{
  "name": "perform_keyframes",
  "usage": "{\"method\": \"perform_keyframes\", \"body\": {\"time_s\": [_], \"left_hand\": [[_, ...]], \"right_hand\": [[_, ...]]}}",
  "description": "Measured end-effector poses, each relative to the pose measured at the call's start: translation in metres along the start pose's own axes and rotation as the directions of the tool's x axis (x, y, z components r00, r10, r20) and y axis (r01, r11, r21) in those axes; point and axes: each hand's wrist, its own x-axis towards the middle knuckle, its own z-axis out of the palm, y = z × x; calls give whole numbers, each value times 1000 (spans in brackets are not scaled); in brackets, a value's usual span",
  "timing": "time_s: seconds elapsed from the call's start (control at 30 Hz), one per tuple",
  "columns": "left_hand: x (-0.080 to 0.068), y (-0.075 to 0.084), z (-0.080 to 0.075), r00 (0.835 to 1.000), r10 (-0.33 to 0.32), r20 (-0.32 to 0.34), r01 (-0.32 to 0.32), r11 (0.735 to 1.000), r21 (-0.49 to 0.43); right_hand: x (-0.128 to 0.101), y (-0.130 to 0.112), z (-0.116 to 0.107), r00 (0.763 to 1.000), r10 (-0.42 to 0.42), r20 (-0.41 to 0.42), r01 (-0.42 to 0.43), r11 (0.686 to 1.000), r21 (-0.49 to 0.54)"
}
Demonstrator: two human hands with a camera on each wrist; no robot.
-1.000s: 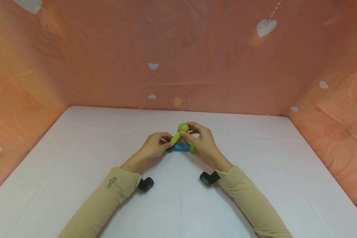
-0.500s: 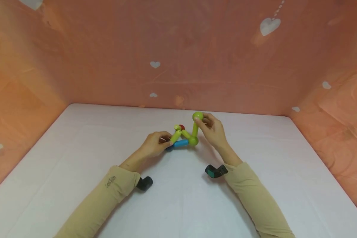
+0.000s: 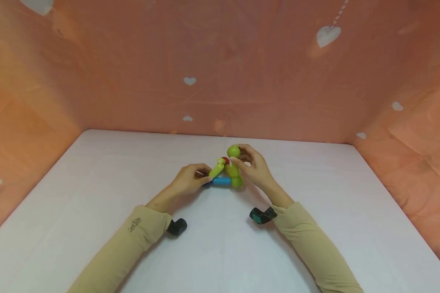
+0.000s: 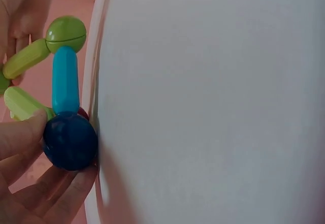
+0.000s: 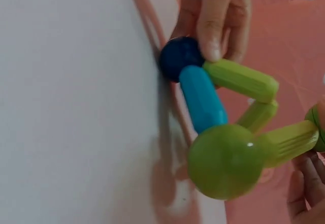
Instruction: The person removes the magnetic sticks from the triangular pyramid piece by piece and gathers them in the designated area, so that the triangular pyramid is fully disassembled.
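A small toy frame of rods and balls stands on the white table [image 3: 95, 203]. My left hand [image 3: 201, 176] pinches its dark blue ball [image 3: 207, 184] [image 4: 69, 141] [image 5: 180, 57] against the table. A blue rod [image 3: 222, 181] [image 4: 65, 79] [image 5: 203, 99] runs from it to a green ball [image 3: 236, 182] [image 4: 66, 33] [image 5: 226, 160]. One green rod [image 3: 217, 170] [image 5: 241, 79] slants up from the blue ball toward a red ball [image 3: 225, 160]. My right hand [image 3: 238, 156] grips an upper green ball [image 3: 233, 151] on a green rod [image 5: 292, 140] rising from the lower green ball.
Pink cloth walls [image 3: 220, 81] with white hearts close the table on the left, back and right. A black wrist camera [image 3: 177, 226] sits under the left sleeve and another [image 3: 262, 215] under the right.
The right hand pulled the upper green ball and its rod up and to the right, off the apex, and has now swung them back left and lower. The left hand stayed put.
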Motion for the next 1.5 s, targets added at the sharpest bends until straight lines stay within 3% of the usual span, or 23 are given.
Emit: {"method": "perform_keyframes", "body": {"time_s": [0.43, 0.7, 1.13, 1.5], "left_hand": [[4, 4, 3, 1000, 0, -10, 0, 1000, 27], [3, 5, 5, 999, -31, -11, 31, 999, 23], [0, 6, 3, 997, -72, -34, 73, 997, 31], [1, 5, 2, 993, -112, -41, 114, 993, 30]], "right_hand": [[2, 9, 7, 999, -29, -20, 26, 994, -103], [3, 15, 10, 998, -60, -7, 59, 995, -77], [6, 15, -3, 995, 1, -98, -2, 1000, -12], [7, 27, -20, 987, 84, -138, -91, 995, -40]]}}
